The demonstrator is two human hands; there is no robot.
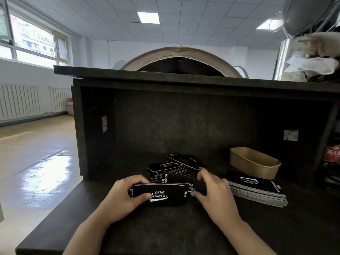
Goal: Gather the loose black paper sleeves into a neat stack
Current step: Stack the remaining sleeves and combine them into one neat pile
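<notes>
Fingers of the left hand [122, 195] curl round the left end of a small bundle of black paper sleeves [159, 195], thumb pressed on its printed front, fingertips hooked over its top edge. The right hand [214, 190] pinches the bundle's right end, thumb near the lower corner and fingers curled over another sleeve [181, 179] that leans just behind. The bundle stands on its long edge on the dark counter [165, 232], white "CLUB Camping" script facing the person. Beyond both hands, loose sleeves [172, 169] lie fanned and overlapping, some tilted. Just right of the right hand sits a flat, squared stack of sleeves [257, 190], and behind that a brown paper tray [254, 162]. Nearer than the hands the counter runs bare to its front edge; left of the left hand it ends at a drop to the floor [36, 153]. A dark back wall [193, 126] closes the far side beyond the loose sleeves.
</notes>
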